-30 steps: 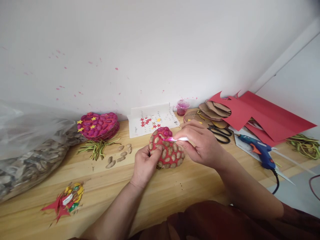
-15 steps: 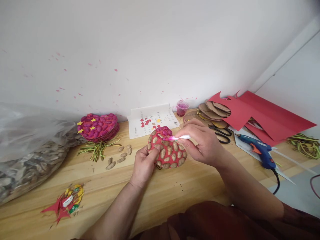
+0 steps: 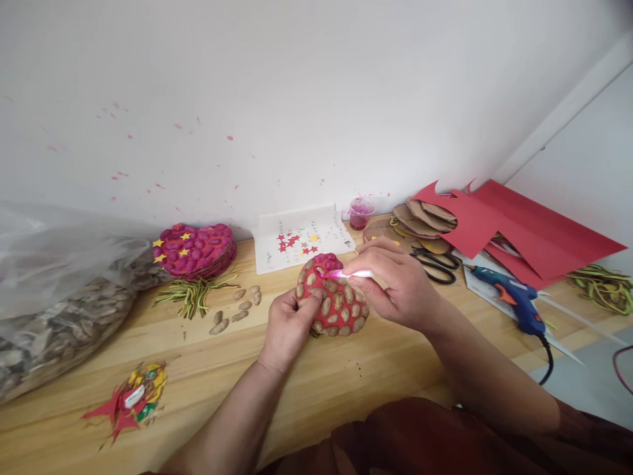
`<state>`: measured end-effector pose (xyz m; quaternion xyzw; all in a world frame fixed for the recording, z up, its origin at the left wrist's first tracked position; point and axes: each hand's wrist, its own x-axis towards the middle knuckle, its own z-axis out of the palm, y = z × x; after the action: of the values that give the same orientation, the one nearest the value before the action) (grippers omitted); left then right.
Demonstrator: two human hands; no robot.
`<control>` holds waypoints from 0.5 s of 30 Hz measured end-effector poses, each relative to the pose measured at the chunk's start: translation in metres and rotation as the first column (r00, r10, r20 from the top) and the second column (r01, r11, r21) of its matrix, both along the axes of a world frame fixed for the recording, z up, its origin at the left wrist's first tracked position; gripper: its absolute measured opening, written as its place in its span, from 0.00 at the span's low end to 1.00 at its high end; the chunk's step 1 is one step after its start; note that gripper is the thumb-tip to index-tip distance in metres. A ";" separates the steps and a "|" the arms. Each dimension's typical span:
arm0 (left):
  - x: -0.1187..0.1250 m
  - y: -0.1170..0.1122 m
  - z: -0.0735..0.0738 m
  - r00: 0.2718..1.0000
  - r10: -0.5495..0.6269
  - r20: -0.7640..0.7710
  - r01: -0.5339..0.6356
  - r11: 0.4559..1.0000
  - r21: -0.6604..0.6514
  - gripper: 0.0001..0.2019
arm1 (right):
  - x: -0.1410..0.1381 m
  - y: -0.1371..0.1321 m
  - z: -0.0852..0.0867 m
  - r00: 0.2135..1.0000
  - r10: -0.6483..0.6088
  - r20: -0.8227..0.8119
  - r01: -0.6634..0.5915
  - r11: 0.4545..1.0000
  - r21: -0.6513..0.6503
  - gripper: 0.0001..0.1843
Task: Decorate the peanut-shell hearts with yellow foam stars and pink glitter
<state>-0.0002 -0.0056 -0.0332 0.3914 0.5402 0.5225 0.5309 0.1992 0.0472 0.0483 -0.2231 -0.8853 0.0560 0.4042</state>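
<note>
A red round disc covered with peanuts [image 3: 337,301] is tilted up over the wooden table. My left hand [image 3: 291,320] grips its left edge, thumb on the front face. At its top a few peanuts are painted magenta; the others keep their natural brown. My right hand [image 3: 395,280] pinches a white-handled paintbrush [image 3: 363,273], whose magenta-stained tip touches the disc near the painted peanuts. Behind the disc stands a small clear cup of magenta paint [image 3: 361,214]. Several loose peanuts [image 3: 240,316] lie on the table left of my left hand.
At the left are a plastic bag of peanuts [image 3: 64,330], a stack of magenta peanut discs [image 3: 198,251] and paper scraps [image 3: 131,402]. White paper [image 3: 277,257] with small stars lies behind. On the right are scissors [image 3: 438,264], a glue gun [image 3: 509,293] and red paper [image 3: 544,231].
The disc has turned and shifted slightly in my left hand. The brush tip has moved a little left, still against the disc near its top.
</note>
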 end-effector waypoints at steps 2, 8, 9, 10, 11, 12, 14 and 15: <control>0.000 -0.001 0.001 0.999 -0.008 -0.045 0.008 1.000 0.008 0.20 | -0.001 -0.001 0.000 1.000 0.007 0.015 -0.007 1.000 0.006 0.07; -0.001 -0.002 0.008 0.975 -0.001 -0.222 0.006 1.000 0.018 0.18 | -0.003 -0.005 0.000 0.994 -0.002 0.107 -0.001 1.000 0.028 0.04; -0.001 -0.002 0.010 0.967 0.001 -0.254 0.004 1.000 0.021 0.18 | -0.003 -0.006 -0.001 0.993 -0.003 0.120 -0.001 1.000 0.028 0.03; -0.001 -0.002 0.012 0.958 0.005 -0.286 0.003 1.000 0.028 0.17 | -0.003 -0.006 -0.001 0.992 -0.004 0.129 0.000 0.999 0.032 0.03; 0.000 -0.003 0.014 0.949 0.010 -0.315 0.002 0.999 0.039 0.18 | -0.003 -0.006 -0.002 0.991 -0.007 0.132 0.001 0.999 0.041 0.04; 0.000 -0.003 0.017 0.940 0.015 -0.341 0.004 0.999 0.053 0.18 | -0.003 -0.006 -0.002 0.991 -0.010 0.133 0.003 0.999 0.054 0.04; 0.001 -0.003 0.020 0.925 0.023 -0.379 0.009 0.997 0.082 0.19 | -0.004 -0.007 -0.003 0.991 -0.012 0.135 0.002 0.997 0.077 0.05; 0.001 -0.004 0.021 0.920 0.028 -0.390 0.009 0.996 0.093 0.19 | -0.005 -0.007 -0.003 0.990 -0.012 0.137 0.001 0.997 0.080 0.05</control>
<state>0.0011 -0.0092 -0.0121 0.5093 0.6124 0.4611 0.3911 0.1947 0.0404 0.0455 -0.2127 -0.9119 0.0038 0.3511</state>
